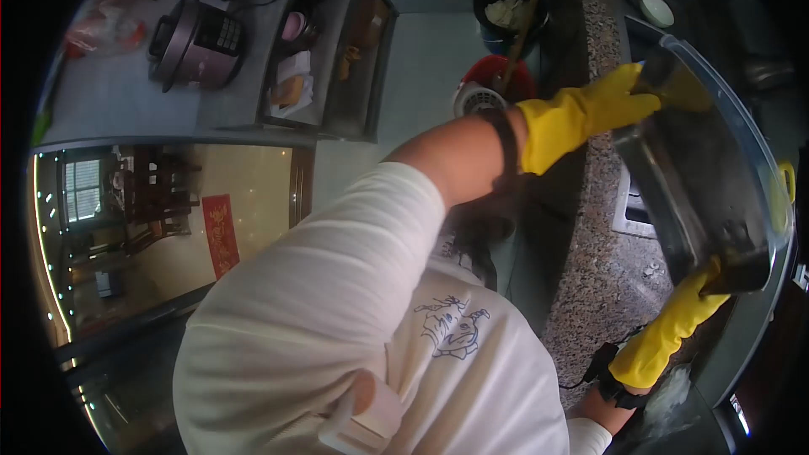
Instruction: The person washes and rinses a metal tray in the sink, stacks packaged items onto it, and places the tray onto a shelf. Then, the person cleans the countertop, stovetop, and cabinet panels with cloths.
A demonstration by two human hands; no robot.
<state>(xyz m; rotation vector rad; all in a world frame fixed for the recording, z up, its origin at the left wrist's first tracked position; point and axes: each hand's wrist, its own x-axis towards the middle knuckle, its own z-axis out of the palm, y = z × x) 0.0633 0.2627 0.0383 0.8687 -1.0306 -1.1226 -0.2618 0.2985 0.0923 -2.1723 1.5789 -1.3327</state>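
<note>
My left hand, in a yellow rubber glove, grips the upper end of a large rectangular clear plastic box. Some yellow shows through its wall there. Lower down, my right hand, gloved the same way, is closed on the box's lower corner. The box is tilted above the speckled stone counter, and its inside looks grey and shiny. A pale bluish rim runs along its far side. By that rim is a yellow loop, partly hidden. Most of my fingertips are out of sight behind the walls.
A white bowl sits beyond the box. On the floor stand a red bucket and a dark bucket with pale cloth, a long stick leaning across. An electric cooker occupies the left-hand counter, near open shelves.
</note>
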